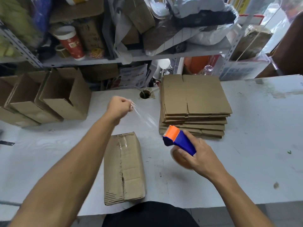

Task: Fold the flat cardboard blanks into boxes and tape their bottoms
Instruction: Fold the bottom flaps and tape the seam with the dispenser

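Observation:
A folded cardboard box [124,169] stands bottom-up on the white table [255,145] in front of me, its flaps closed and some clear tape at the far end of the seam. My right hand [195,158] grips a blue and orange tape dispenser [178,141] above the table, right of the box. My left hand [119,108] pinches the free end of the clear tape [144,118], which stretches from the dispenser up and left over the table. A stack of flat cardboard blanks [193,102] lies behind the dispenser.
Several open, folded boxes [49,99] lean together at the table's left rear. A round cable hole [145,94] sits in the table near the back. Cluttered metal shelves [114,58] rise behind the table. A dark tool [7,143] lies at the left edge.

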